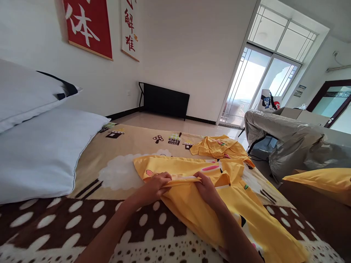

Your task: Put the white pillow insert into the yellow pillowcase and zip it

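Note:
A yellow pajama top (pixel 189 212) with printed figures and a pink-and-black pattern lies spread across the bed, its near part folded over. My left hand (pixel 156 187) pinches the cloth along a pale edge, fingers closed. A short way to the right, my right hand (pixel 205 188) grips the same edge, so the strip between both hands is stretched. The fingertips are partly hidden in the fabric. Just beyond the top lies a second yellow garment (pixel 219 147), bunched up near the bed's far edge.
Two white pillows (pixel 46 153) are stacked at the left. A patterned blanket (pixel 90 215) covers the bed. Beyond its far edge, a black folded panel (pixel 166 100) leans against the wall. Plastic-covered furniture (pixel 285 128) stands at the right, near another yellow cloth (pixel 323 182).

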